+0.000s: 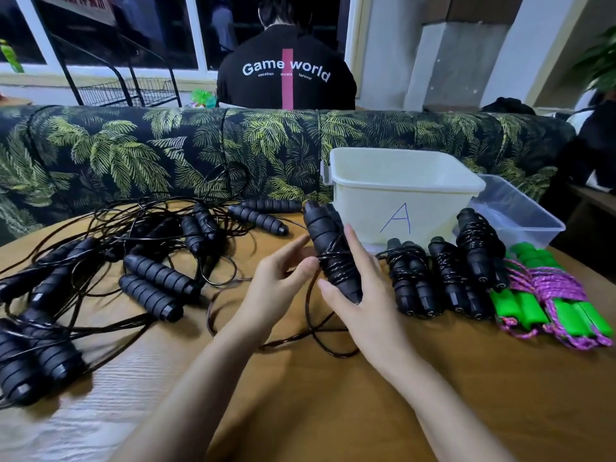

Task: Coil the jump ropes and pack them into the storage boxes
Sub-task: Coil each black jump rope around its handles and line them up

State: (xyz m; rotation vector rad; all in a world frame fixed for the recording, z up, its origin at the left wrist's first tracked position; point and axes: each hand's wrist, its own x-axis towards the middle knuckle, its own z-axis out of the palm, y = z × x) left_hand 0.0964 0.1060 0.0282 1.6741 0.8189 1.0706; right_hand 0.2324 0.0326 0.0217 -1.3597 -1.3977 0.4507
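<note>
My right hand (361, 305) grips a pair of black jump rope handles (325, 235), held upright and tilted left, with black cord wound around their lower half. My left hand (283, 281) pinches that cord against the handles; the loose end trails onto the table (333, 411). Three wound black jump ropes (446, 271) lie side by side to the right, then green-handled ropes with purple cord (550, 305). A white storage box marked "A" (400, 185) stands behind them, empty as far as I see. A clear box (520, 211) sits to its right. Several tangled black ropes (110, 261) cover the table's left.
A palm-print sofa back (166, 148) runs along the far table edge. A person in a black shirt (286, 75) sits beyond it, facing away. A black wire rack (126, 88) stands at the back left.
</note>
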